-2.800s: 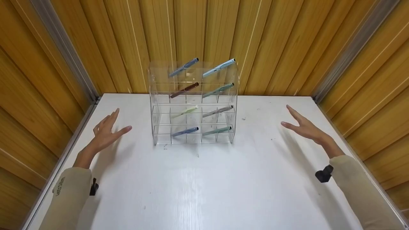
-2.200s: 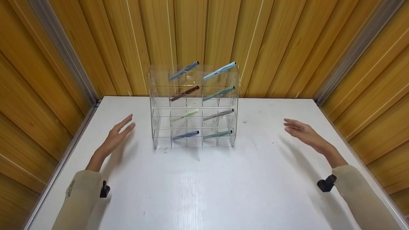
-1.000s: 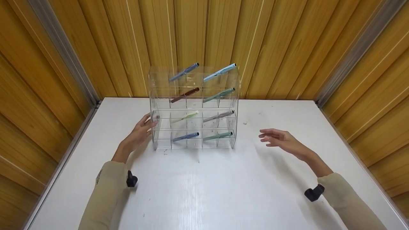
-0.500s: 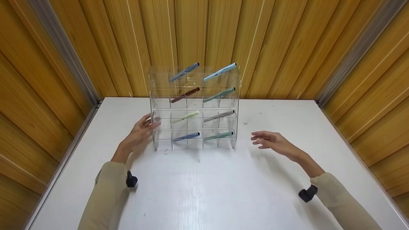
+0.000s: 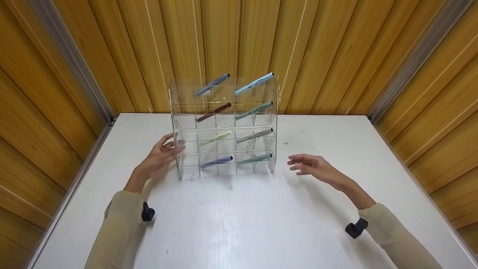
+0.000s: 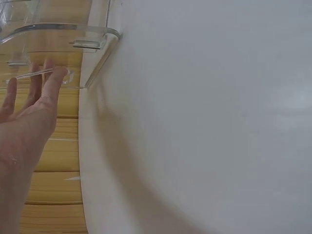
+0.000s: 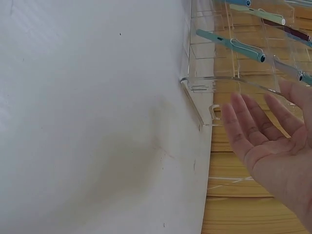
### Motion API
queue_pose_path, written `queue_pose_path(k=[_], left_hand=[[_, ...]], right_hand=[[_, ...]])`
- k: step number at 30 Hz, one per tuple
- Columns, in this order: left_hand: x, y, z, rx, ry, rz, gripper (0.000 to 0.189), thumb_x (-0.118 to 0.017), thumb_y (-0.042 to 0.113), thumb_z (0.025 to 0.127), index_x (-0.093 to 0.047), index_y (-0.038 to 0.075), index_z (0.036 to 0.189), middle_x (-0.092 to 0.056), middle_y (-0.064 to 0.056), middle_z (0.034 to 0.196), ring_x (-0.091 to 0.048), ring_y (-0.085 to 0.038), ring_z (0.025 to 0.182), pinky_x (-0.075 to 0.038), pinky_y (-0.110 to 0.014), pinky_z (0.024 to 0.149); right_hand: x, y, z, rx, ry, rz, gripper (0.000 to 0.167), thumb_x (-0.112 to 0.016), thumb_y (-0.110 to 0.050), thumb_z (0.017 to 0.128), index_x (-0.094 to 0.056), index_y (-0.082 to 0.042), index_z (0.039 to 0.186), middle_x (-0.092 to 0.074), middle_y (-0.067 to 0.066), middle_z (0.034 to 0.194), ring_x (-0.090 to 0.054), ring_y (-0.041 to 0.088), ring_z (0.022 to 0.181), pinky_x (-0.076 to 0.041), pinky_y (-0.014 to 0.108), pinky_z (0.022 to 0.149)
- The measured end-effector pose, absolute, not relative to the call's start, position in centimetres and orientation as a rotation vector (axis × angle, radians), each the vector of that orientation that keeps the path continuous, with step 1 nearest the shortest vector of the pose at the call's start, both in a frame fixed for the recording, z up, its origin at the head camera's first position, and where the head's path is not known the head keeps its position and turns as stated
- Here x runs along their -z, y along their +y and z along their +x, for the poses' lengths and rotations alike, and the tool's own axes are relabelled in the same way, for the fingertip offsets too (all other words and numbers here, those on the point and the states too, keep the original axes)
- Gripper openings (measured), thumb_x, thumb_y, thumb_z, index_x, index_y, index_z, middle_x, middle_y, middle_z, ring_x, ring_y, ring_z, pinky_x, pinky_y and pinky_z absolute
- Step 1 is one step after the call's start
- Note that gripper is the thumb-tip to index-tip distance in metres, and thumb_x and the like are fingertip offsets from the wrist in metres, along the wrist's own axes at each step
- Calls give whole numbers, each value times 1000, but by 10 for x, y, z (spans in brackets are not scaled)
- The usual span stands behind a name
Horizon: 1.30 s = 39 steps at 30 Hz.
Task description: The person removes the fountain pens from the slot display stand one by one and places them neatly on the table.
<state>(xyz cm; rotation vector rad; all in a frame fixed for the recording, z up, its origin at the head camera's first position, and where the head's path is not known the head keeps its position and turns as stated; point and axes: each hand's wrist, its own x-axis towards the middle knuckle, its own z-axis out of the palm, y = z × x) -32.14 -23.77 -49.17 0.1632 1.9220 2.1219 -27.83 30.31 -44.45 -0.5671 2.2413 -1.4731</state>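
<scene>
A clear acrylic pen stand [image 5: 190,170] with several tiers stands upright on the white table. Several capped pens lie slanted in two columns: blue [image 5: 213,85] and light blue pens [image 5: 255,83] at the top, then dark red [image 5: 214,112], green, pale yellow-green, grey, and lower blue and green ones. My left hand [image 5: 157,157] grips the stand's left side, fingertips showing through the clear panel. In the left wrist view the fingers [image 6: 52,87] bend at the panel's edge. My right hand [image 5: 317,168] hovers right of the stand, apart from it, fingers loosely bent and holding nothing.
Yellow wood-patterned panels [image 5: 220,41] rise behind and along both sides of the white table [image 5: 231,224]. Metal posts [image 5: 71,56] mark the corners. A small black camera sits at each sleeve cuff. Small dark marks dot the tabletop.
My left hand has come from the left to the stand's side. The stand's left side has now shifted slightly leftward and nearer. My right hand has moved left toward the stand.
</scene>
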Motion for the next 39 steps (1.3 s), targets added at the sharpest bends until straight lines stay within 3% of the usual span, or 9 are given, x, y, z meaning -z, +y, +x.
queue_pose_path(k=[5,9,15,19,27,31,34,39], left_hand=[[491,-241,-320,-2111,1890,185,80,-62,14,101,-11,13,163,-33,-16,162,-50,-16,137,-29,-49,126],[492,-241,-320,-2089,1919,203,80,-62,15,102,-11,15,163,-32,-16,162,-46,-22,144,-31,-47,126],[495,-241,-319,-2093,1937,224,75,-60,14,103,-15,17,163,-32,-16,162,-48,-18,141,-45,-26,114],[496,-240,-319,-2108,1929,216,76,-59,12,103,-13,15,164,-32,-16,163,-50,-13,137,-49,-17,104],[500,-240,-319,-2081,1973,221,78,-60,16,104,-11,13,164,-34,-16,163,-41,-27,149,-42,-34,118],[499,-241,-318,-2077,1986,217,78,-61,18,103,-12,13,164,-33,-16,163,-46,-21,144,-47,-24,110],[499,-240,-317,-2101,1964,225,77,-60,16,103,-13,12,164,-33,-17,163,-46,-23,144,-49,-20,105],[497,-239,-318,-2102,1950,227,78,-60,17,104,-12,11,165,-30,-18,165,-35,-32,152,-43,-31,117]], right_hand=[[448,294,-279,1492,2229,-570,50,-58,-20,105,-47,2,149,-50,31,148,-66,8,120,-57,30,100],[451,286,-280,1532,2226,-561,51,-59,-19,104,-47,3,148,-48,34,148,-67,8,118,-57,27,98],[454,270,-282,1621,2227,-561,52,-61,-15,102,-46,6,147,-51,30,147,-68,7,116,-58,24,95],[455,259,-282,1650,2242,-565,51,-63,-16,102,-49,3,147,-52,28,146,-68,8,115,-58,23,94],[462,239,-287,1703,2240,-552,53,-65,-15,100,-49,4,147,-53,25,147,-70,14,114,-60,27,93],[465,229,-289,1741,2216,-536,52,-64,-13,100,-49,1,148,-52,24,148,-71,7,112,-60,31,94],[466,222,-290,1760,2193,-536,52,-64,-13,101,-48,1,148,-52,25,148,-71,8,112,-60,35,96],[469,212,-292,1797,2157,-528,53,-64,-12,101,-47,4,148,-52,26,145,-72,10,111,-60,33,95]])
